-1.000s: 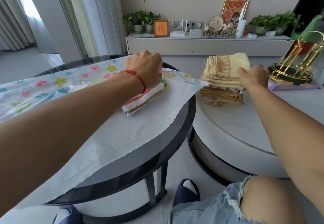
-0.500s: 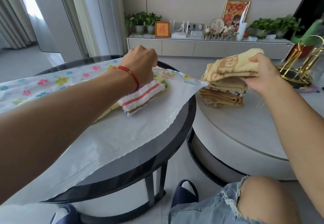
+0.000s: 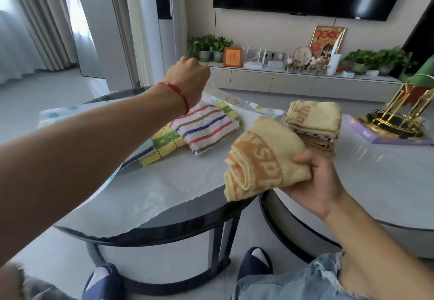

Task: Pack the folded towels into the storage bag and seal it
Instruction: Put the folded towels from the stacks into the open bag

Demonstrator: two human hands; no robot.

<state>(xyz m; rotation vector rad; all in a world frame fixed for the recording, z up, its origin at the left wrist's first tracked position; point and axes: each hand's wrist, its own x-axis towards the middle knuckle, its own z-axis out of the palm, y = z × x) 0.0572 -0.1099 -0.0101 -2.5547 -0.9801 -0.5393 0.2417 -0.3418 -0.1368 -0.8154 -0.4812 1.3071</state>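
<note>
My right hand (image 3: 321, 187) grips a folded yellow towel (image 3: 263, 158) with orange lettering, held above the gap between the two tables. A stack of folded towels (image 3: 314, 121) sits on the white table (image 3: 380, 182). The storage bag (image 3: 150, 194), white with a flowered upper sheet, lies across the dark round table (image 3: 164, 236). A striped towel (image 3: 206, 130) and a yellow-green checked towel (image 3: 164, 143) lie at the bag's mouth. My left hand (image 3: 190, 76) is raised above them in a fist, apparently pinching the bag's clear upper sheet.
A gold wire rack (image 3: 399, 116) stands on a purple book (image 3: 375, 136) at the right of the white table. A low TV cabinet (image 3: 293, 81) with plants and frames runs along the far wall. My knee and slippers are below the tables.
My right hand lifted the top yellow towel off the stack and carried it left and nearer. My left hand rose off the striped towel, which now shows uncovered.
</note>
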